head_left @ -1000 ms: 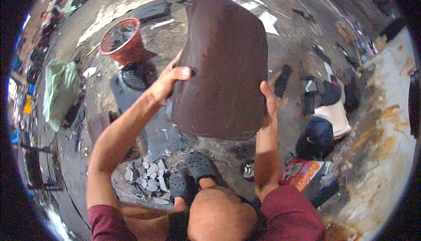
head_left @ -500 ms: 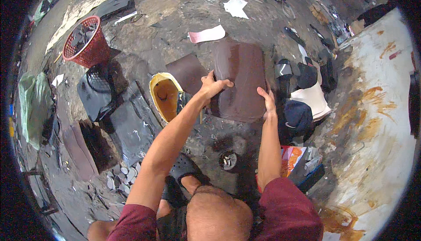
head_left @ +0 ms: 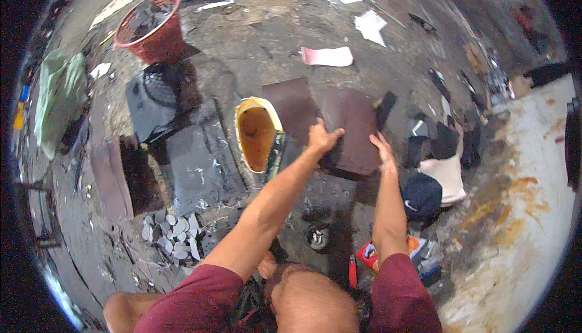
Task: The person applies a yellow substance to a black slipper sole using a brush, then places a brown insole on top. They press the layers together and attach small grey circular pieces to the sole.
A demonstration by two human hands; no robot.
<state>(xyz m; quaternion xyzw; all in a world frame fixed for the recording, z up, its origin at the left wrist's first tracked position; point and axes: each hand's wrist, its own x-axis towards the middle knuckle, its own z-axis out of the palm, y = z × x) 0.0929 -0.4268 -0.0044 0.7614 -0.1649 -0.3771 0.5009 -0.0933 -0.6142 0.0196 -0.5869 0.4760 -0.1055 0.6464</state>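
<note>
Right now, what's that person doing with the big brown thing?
A person has both hands at a brown sheet: the left hand at its left edge, the right hand at its right. Another brown sheet lies just to its left, near a yellow-rimmed container. Farther off stands a red basket.
</note>
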